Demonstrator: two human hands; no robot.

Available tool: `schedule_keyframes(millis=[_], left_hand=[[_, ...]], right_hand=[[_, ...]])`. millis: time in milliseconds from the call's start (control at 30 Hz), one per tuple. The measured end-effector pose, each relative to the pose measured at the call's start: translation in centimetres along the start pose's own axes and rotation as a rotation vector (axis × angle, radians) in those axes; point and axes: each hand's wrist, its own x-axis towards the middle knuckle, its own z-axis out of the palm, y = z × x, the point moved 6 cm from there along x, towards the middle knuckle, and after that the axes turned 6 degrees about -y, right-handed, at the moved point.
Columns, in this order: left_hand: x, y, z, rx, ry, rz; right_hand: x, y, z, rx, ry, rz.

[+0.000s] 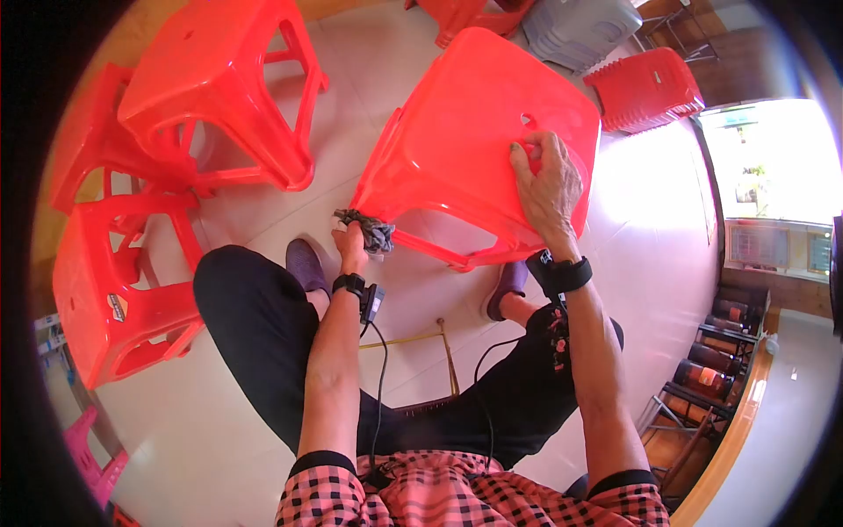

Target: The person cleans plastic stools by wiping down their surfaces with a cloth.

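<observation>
In front of me is a red plastic stool (474, 114) with a hole in its seat. My right hand (551, 189) rests on the seat with bent fingers at the hole, gripping the stool there; some fingertips are hidden. A crumpled grey cloth (376, 232) is bunched in my left hand (350, 246), against the near left leg of the stool. Both wrists wear black straps with small devices, and cables run from them.
More red stools stand on the left, one upright (202, 79) and one on its side (127, 285). Stacked red stools (648, 88) and grey stools (580, 31) are at the back right. Along the right side, a rack (716, 360) holds dark jars. My legs flank the floor before me.
</observation>
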Motion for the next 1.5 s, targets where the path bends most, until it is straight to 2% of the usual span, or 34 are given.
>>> schedule_keyframes(millis=[67, 167, 200, 267, 300, 367, 400, 467, 500, 567, 633, 700, 733, 800, 933, 1000, 1100, 1133, 1267, 1333, 1367, 1433, 1500], left_hand=[[-1.2, 0.5, 0.5, -0.038, 0.017, 0.063], [-2.8, 2.2, 1.9, -0.296, -0.253, 0.171], [-4.2, 3.5, 2.6, -0.302, -0.258, 0.179], [-6.0, 5.0, 2.2, -0.195, 0.013, 0.175], [-5.8, 5.3, 2.2, -0.202, 0.009, 0.178], [-6.2, 9.2, 3.0, 0.129, -0.105, 0.635], [-7.0, 10.9, 3.4, 0.123, -0.103, 0.640], [-9.6, 15.8, 5.3, 0.281, -0.264, 0.857], [-10.5, 17.7, 5.7, 0.278, -0.258, 0.863], [-11.6, 20.1, 7.1, 0.464, -0.282, 0.740], [-12.2, 22.3, 8.2, 0.362, -0.346, 0.705], [-14.6, 25.4, 9.9, 0.310, -0.526, 0.743], [-15.7, 26.6, 10.2, 0.308, -0.519, 0.737], [-17.7, 28.5, 11.5, 0.149, -0.694, 0.737], [-13.8, 26.1, 12.1, 0.168, -0.750, 0.719], [-11.1, 24.1, 10.9, 0.268, -0.677, 0.494], [-10.1, 22.2, 8.7, 0.361, -0.623, 0.429], [-10.2, 22.1, 8.2, 0.468, -0.567, 0.512], [-9.7, 20.4, 7.8, 0.372, -0.582, 0.453], [-9.3, 17.6, 8.0, 0.397, -0.719, 0.160], [-10.2, 17.4, 8.0, 0.391, -0.729, 0.164], [-13.8, 16.0, 8.9, 0.196, -1.011, 0.069], [-14.3, 13.0, 9.5, 0.218, -1.059, 0.101]], right_hand=[[-0.1, 0.0, -0.2, -0.008, 0.027, -0.025], [0.1, -0.1, -0.1, 0.001, 0.011, -0.002], [0.1, 0.0, 0.0, -0.001, 0.001, 0.005], [0.1, 0.1, 0.1, -0.005, -0.002, 0.008], [0.1, 0.2, 0.1, 0.006, 0.001, 0.014], [0.2, 0.2, 0.0, 0.017, 0.006, 0.011], [0.1, 0.1, -0.2, 0.029, 0.021, 0.008], [0.1, -0.1, -0.2, 0.047, 0.037, -0.001], [0.1, 0.1, -0.1, 0.035, 0.023, 0.020], [0.1, 0.3, 0.0, 0.023, 0.013, 0.033], [0.1, 0.4, 0.1, 0.019, 0.008, 0.040], [0.1, 0.2, 0.0, 0.015, 0.016, 0.010], [0.0, 0.0, -0.1, 0.012, 0.029, -0.015], [0.1, 0.1, -0.1, 0.008, 0.023, -0.014], [0.1, 0.1, -0.2, -0.002, 0.010, 0.011], [0.2, 0.1, -0.2, 0.000, 0.007, 0.004], [0.2, 0.3, -0.1, -0.009, 0.005, -0.002], [0.2, 0.4, -0.1, -0.022, 0.004, -0.001], [-0.1, 0.8, -0.5, -0.003, -0.011, 0.011], [-0.8, 1.9, -1.4, 0.003, -0.012, -0.046], [-1.2, 2.9, -2.0, -0.006, -0.004, -0.048], [-2.3, 5.3, -3.1, 0.043, -0.052, -0.095], [-3.2, 8.0, -4.2, 0.043, -0.028, -0.055]])
